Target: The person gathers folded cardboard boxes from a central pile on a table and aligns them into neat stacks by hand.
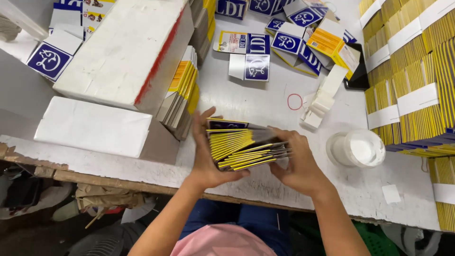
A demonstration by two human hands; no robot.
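A stack of flat folded cartons [239, 146], yellow-edged with blue faces, is held on edge just above the white table [265, 102] near its front edge. My left hand [207, 159] grips the stack's left end, thumb under it and fingers up the side. My right hand [297, 161] clasps the right end. The cartons are fanned slightly and uneven between the two hands.
Two white blocks [121, 50] lie at left, with a leaning pile of cartons [182, 92] beside them. Banded carton bundles [410, 71] fill the right. A white tub of paste [356, 148], a red rubber band [295, 101], white paper strips [323, 99] and loose cartons [249, 54] lie behind.
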